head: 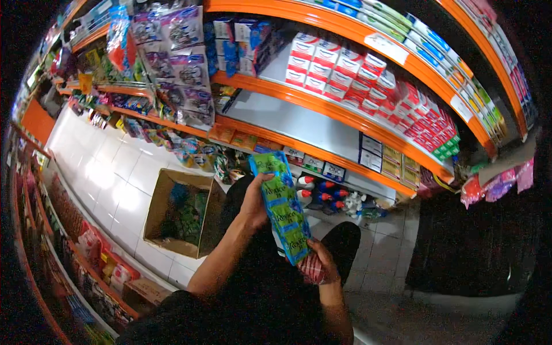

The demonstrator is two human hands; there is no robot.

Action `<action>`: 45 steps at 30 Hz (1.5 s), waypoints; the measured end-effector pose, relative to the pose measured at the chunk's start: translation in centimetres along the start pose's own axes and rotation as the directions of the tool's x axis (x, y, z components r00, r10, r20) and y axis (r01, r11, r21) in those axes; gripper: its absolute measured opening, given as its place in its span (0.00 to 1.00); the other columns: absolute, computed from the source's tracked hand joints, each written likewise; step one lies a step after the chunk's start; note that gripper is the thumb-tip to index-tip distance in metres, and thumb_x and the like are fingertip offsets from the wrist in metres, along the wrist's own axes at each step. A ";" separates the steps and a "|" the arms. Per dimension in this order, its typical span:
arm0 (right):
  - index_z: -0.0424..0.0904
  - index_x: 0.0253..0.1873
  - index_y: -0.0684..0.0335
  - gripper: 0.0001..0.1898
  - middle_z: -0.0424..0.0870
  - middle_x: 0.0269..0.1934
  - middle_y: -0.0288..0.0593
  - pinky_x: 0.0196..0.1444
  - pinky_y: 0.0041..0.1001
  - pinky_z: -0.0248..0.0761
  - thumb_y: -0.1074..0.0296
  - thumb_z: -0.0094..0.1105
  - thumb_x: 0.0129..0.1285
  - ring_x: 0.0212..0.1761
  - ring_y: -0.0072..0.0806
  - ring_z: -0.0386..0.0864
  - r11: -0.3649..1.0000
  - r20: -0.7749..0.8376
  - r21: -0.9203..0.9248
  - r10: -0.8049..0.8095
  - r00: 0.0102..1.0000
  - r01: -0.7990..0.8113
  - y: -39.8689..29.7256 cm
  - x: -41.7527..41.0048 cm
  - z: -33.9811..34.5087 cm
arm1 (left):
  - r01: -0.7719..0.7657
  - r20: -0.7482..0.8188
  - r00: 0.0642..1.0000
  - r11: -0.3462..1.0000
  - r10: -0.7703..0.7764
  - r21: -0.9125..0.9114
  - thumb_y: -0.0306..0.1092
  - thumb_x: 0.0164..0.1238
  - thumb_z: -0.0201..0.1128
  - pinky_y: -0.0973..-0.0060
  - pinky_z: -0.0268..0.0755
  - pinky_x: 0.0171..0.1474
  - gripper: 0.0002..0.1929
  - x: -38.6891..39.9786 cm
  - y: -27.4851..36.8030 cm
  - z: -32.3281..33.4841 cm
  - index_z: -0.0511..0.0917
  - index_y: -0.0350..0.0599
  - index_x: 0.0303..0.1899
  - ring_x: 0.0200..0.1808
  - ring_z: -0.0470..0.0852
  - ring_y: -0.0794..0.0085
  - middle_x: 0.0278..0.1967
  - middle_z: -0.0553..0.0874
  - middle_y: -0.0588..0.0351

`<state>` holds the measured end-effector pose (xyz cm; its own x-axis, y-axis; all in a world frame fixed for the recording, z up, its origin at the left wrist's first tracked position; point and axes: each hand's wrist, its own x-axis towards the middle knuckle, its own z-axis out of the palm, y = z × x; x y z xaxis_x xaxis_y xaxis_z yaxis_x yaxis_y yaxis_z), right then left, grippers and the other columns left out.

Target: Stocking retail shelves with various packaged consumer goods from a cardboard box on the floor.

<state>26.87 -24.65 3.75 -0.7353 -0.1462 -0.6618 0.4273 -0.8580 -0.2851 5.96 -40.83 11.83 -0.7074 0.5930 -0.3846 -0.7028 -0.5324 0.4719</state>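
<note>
A strip of green and blue Rejoice shampoo sachets [282,205] is held slanting in front of my lap. My left hand [254,200] grips its upper left edge, with the thumb lying on the front. Lower down, my right hand [325,263] holds the strip's bottom end. A red checked item [311,268], seemingly cloth, is also in the right hand, partly covered by the fingers. To the left of my legs an open cardboard box [157,211] stands on the floor, with green and blue packets [189,209] in its shadowed inside.
Orange-edged store shelves [297,144] stand before me, with rows of red and white toothpaste boxes [336,64]. Below are Zinc boxes [313,164] and red-capped bottles [304,185]. Purple packets [187,64] hang at left. Another stocked shelf [82,254] runs along the left side of the tiled floor [112,172].
</note>
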 end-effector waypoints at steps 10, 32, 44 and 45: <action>0.81 0.51 0.65 0.16 0.88 0.38 0.39 0.42 0.32 0.79 0.55 0.58 0.76 0.29 0.29 0.82 0.868 0.041 -0.449 -0.217 0.975 0.212 0.2 -1.4 3.4 | 0.141 0.039 0.990 0.982 -0.137 -0.126 0.51 0.78 0.56 0.55 0.82 0.55 0.23 1.3 -1.0 -1.4 0.77 0.41 0.59 0.48 0.88 0.57 0.48 0.88 0.48; 0.82 0.56 0.64 0.15 0.87 0.37 0.34 0.37 0.25 0.71 0.59 0.59 0.76 0.31 0.19 0.78 0.656 0.125 -0.670 -0.363 0.923 0.349 1.1 0.5 0.4 | 0.108 -0.021 0.994 0.993 -0.108 0.048 0.55 0.79 0.57 0.53 0.82 0.58 0.27 1.5 -1.5 -3.6 0.75 0.41 0.63 0.51 0.89 0.56 0.53 0.87 0.46; 0.80 0.56 0.66 0.16 0.89 0.44 0.42 0.41 0.29 0.80 0.59 0.57 0.77 0.38 0.30 0.87 0.878 0.170 -0.355 -0.277 0.946 0.321 0.7 -2.1 4.1 | 0.194 0.212 0.963 0.975 -0.168 -0.108 0.62 0.78 0.54 0.52 0.78 0.63 0.33 -0.4 -1.5 -1.4 0.72 0.41 0.68 0.59 0.85 0.57 0.60 0.84 0.47; 0.81 0.56 0.65 0.17 0.89 0.44 0.43 0.43 0.30 0.80 0.56 0.58 0.76 0.41 0.31 0.87 0.844 0.164 -0.413 -0.301 0.939 0.342 1.1 -1.6 3.3 | 0.209 0.334 0.930 0.969 -0.154 -0.135 0.64 0.79 0.51 0.51 0.77 0.64 0.35 -0.3 -1.6 -1.3 0.71 0.41 0.69 0.60 0.85 0.56 0.61 0.83 0.47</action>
<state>26.76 -26.99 6.83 -0.9057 0.0396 -0.4220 0.3263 -0.5704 -0.7538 7.19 -40.99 10.19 -0.5243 0.8354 -0.1650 -0.8387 -0.4732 0.2695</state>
